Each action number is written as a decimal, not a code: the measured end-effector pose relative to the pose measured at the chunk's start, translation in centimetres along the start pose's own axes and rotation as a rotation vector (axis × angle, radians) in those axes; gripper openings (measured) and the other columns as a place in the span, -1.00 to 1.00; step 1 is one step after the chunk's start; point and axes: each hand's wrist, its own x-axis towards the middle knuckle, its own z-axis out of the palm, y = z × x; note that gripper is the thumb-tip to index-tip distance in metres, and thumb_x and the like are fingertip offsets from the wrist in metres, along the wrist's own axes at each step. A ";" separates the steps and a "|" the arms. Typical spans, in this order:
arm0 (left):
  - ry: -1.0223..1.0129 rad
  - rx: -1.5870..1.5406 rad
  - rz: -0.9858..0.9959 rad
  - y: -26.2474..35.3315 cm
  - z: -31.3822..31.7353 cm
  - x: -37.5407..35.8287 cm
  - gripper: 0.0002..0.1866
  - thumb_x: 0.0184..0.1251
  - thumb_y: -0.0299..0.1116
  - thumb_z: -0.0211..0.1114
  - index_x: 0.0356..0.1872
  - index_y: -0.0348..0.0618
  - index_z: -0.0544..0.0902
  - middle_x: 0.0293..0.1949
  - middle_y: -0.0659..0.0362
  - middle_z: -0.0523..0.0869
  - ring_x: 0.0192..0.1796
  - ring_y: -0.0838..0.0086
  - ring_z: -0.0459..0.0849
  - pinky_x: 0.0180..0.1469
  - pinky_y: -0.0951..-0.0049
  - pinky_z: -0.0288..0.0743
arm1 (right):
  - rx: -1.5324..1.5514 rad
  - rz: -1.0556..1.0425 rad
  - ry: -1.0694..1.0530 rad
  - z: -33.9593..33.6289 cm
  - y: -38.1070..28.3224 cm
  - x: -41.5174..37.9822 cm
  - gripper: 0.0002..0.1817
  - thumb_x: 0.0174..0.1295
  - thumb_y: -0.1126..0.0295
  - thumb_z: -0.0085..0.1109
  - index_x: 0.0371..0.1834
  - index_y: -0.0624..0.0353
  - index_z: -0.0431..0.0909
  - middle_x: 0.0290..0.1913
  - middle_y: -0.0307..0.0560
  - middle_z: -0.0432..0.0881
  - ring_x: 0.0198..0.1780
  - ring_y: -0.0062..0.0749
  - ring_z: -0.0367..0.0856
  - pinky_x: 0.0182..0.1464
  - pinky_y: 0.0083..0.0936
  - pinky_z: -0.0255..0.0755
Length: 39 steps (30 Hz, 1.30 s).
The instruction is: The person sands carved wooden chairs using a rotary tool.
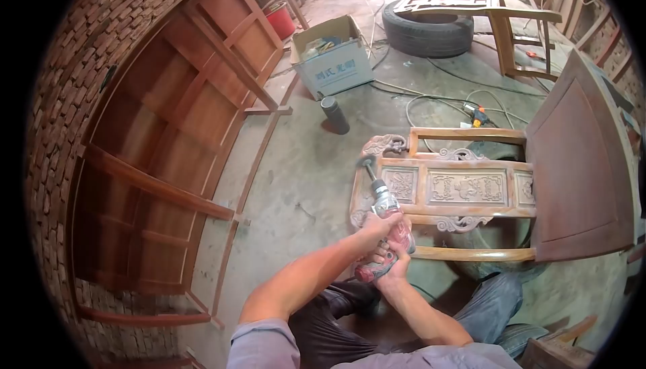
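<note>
A red and silver power tool (pixel 385 215) with a round sanding head (pixel 367 162) points up at the left edge of a carved wooden chair back (pixel 447 188). My left hand (pixel 382 223) grips the tool's body from the top. My right hand (pixel 393 266) wraps its red handle from below. The chair lies on its side on the concrete floor, its flat seat panel (pixel 580 167) standing upright to the right. My knees in dark trousers (pixel 336 305) show beneath the hands.
Large wooden frame panels (pixel 168 140) lean on the brick wall at left. A cardboard box (pixel 332 56), a dark cylinder (pixel 334 114), a tyre (pixel 428 32), another chair frame (pixel 498 15), cables and a drill (pixel 476 114) lie on the floor beyond.
</note>
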 end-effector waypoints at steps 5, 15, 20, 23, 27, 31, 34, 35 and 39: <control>0.027 0.044 0.042 -2.1 0.1 0.6 -0.24 0.18 0.10 0.46 0.08 -0.43 0.43 -0.33 -0.09 0.67 -0.64 0.32 0.60 -0.69 0.21 0.51 | 0.002 -0.022 0.017 -1.3 0.3 -1.2 -0.87 0.15 0.39 0.15 -0.43 0.11 0.39 -0.53 -0.30 0.38 -0.55 -0.55 0.36 -0.50 -0.62 0.32; 0.038 0.026 0.004 -2.3 1.7 -1.6 -0.11 0.15 0.08 0.49 0.12 -0.63 0.36 -0.19 -0.18 0.70 -0.44 0.28 0.72 -0.52 0.19 0.62 | 0.004 -0.017 0.042 -2.1 -0.2 -3.3 -0.87 0.17 0.38 0.15 -0.40 0.13 0.41 -0.52 -0.29 0.39 -0.56 -0.55 0.36 -0.53 -0.62 0.31; 0.100 0.065 -0.056 -1.9 2.0 -2.2 -0.20 0.11 0.10 0.51 0.09 -0.50 0.49 -0.16 -0.09 0.72 -0.35 0.32 0.73 -0.37 0.27 0.64 | 0.045 0.034 0.035 -2.0 -0.7 -3.7 -0.88 0.17 0.40 0.17 -0.37 0.13 0.42 -0.51 -0.29 0.41 -0.56 -0.55 0.38 -0.52 -0.62 0.33; 0.068 -0.012 0.067 -5.3 2.2 -0.4 -0.40 0.18 0.04 0.47 -0.01 -0.34 0.66 -0.13 0.02 0.75 -0.24 0.39 0.74 -0.22 0.37 0.65 | 0.007 0.057 0.051 -2.4 -1.5 -4.9 -0.88 0.18 0.40 0.18 -0.36 0.13 0.42 -0.50 -0.29 0.43 -0.54 -0.56 0.40 -0.51 -0.62 0.35; -0.198 -0.338 0.097 -6.0 2.0 -0.6 -0.43 0.24 0.06 0.44 0.05 -0.23 0.64 -0.15 0.13 0.74 -0.21 0.46 0.71 -0.16 0.41 0.63 | 0.049 0.039 0.047 -0.6 -2.1 -5.8 -0.89 0.19 0.43 0.18 -0.34 0.12 0.43 -0.49 -0.28 0.45 -0.53 -0.56 0.41 -0.50 -0.62 0.36; -0.434 -0.708 0.025 -5.0 2.5 -2.5 -0.45 0.28 0.14 0.39 0.09 -0.04 0.61 -0.25 0.22 0.69 -0.39 0.54 0.63 -0.34 0.49 0.59 | 0.018 0.077 0.044 -0.1 -3.5 -5.5 -0.91 0.20 0.46 0.17 -0.31 0.12 0.44 -0.49 -0.28 0.44 -0.52 -0.55 0.41 -0.48 -0.62 0.38; -0.387 -0.805 -0.014 -5.4 2.9 -3.2 -0.43 0.23 0.23 0.36 0.00 -0.03 0.63 -0.35 0.26 0.68 -0.43 0.57 0.61 -0.36 0.53 0.58 | 0.063 0.135 0.017 -0.5 -4.3 -4.6 -0.90 0.17 0.49 0.16 -0.31 0.17 0.44 -0.50 -0.27 0.44 -0.52 -0.55 0.42 -0.46 -0.60 0.40; -0.367 -0.752 0.039 -5.0 2.5 -2.7 -0.43 0.23 0.23 0.36 0.00 -0.04 0.64 -0.36 0.26 0.67 -0.44 0.58 0.61 -0.38 0.54 0.58 | 0.070 0.125 0.008 -0.7 -4.4 -3.9 -0.90 0.16 0.49 0.17 -0.32 0.18 0.44 -0.50 -0.27 0.43 -0.52 -0.55 0.42 -0.46 -0.59 0.40; -0.241 -0.626 0.125 -3.9 2.6 -2.2 -0.39 0.18 0.25 0.36 -0.05 -0.09 0.62 -0.43 0.27 0.62 -0.54 0.61 0.56 -0.54 0.57 0.50 | 0.043 0.104 0.006 0.9 -4.0 -3.4 -0.91 0.14 0.49 0.15 -0.37 0.18 0.43 -0.52 -0.29 0.43 -0.54 -0.56 0.41 -0.49 -0.61 0.40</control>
